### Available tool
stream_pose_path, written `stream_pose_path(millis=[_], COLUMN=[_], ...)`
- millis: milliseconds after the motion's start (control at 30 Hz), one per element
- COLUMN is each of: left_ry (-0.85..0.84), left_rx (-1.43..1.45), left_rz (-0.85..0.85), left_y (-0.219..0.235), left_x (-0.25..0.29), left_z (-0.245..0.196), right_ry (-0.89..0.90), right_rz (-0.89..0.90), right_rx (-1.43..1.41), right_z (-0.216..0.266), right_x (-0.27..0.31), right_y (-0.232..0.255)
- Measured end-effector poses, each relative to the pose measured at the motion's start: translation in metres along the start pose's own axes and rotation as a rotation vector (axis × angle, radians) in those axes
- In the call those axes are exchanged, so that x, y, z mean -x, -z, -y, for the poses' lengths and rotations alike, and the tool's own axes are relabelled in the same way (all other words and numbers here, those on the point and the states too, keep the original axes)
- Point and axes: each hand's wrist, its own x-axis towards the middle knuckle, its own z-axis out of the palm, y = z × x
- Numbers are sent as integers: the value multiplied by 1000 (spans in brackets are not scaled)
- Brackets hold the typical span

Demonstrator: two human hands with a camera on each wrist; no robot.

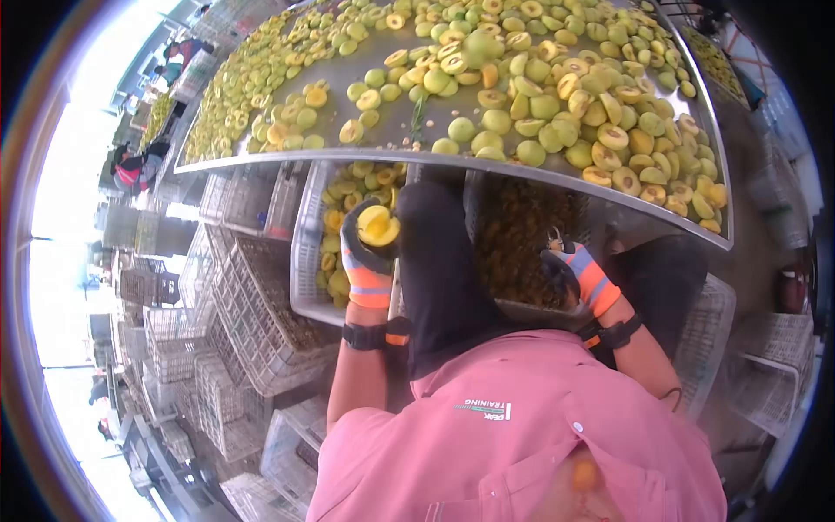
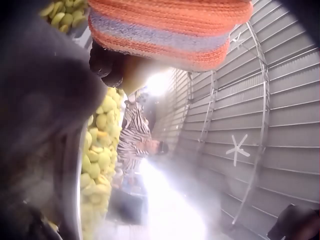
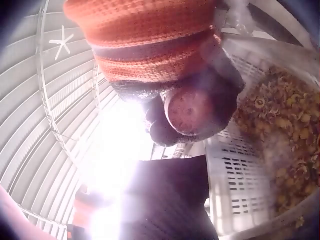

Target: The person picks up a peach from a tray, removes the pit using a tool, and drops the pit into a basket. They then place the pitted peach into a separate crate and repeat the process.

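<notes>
My gloved left hand (image 1: 368, 271) holds a split yellow fruit (image 1: 377, 226), its cut flesh facing up. It is above the left crate (image 1: 306, 283), which is filled with yellow-green fruit halves (image 1: 339, 277). Over the other crate, of brown scraps (image 1: 522, 239), my gloved right hand (image 1: 584, 271) grips a small tool with a metal tip (image 1: 555, 237). In the right wrist view, the round end of its handle (image 3: 189, 111) shows within the curled fingers; the tip is hidden there. The left wrist view shows mostly the glove cuff (image 2: 165, 32), with the fruit largely out of sight.
A metal-rimmed table (image 1: 391, 157) heaped with green and yellow fruit (image 1: 557, 104) spans the front. My legs (image 1: 444, 270) straddle the scrap crate. Stacked plastic crates (image 1: 270, 322) stand at left, more crates (image 1: 765, 383) at right. Another person (image 2: 134, 130) is beyond the table.
</notes>
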Motion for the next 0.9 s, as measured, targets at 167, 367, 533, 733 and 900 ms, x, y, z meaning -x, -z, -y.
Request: stream_pose_path(millis=[167, 367, 533, 733, 900], left_ry=[722, 682, 723, 728, 785], left_rx=[429, 14, -307, -675, -1366], left_rz=[-258, -356, -213, -247, 249], left_y=[72, 150, 181, 210, 219], left_x=[14, 46, 56, 46, 44], left_z=[76, 190, 233, 251, 287], right_ry=[48, -6, -61, -116, 8], right_rz=[100, 40, -23, -44, -119], right_rx=[181, 369, 353, 335, 498], right_z=[-25, -21, -19, -25, -37], right_x=[-7, -10, -14, -29, -28], right_y=[3, 10, -1, 2, 4])
